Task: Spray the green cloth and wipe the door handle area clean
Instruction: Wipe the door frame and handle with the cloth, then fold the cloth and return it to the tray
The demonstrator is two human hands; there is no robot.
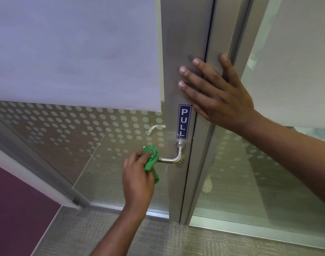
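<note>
A bunched green cloth [152,160] is wrapped around the free end of the silver lever door handle [173,157]. My left hand [137,174] grips the cloth there, below and left of the handle's round base. My right hand [215,93] lies flat with fingers spread on the metal door frame [176,52], above a blue PULL sticker [184,121]. No spray bottle is in view.
The glass door panel [102,130] has frosted dots and a second handle showing through it. A white blind [75,52] hangs over the upper glass. A purple wall [16,206] stands at the lower left, grey carpet [158,241] below.
</note>
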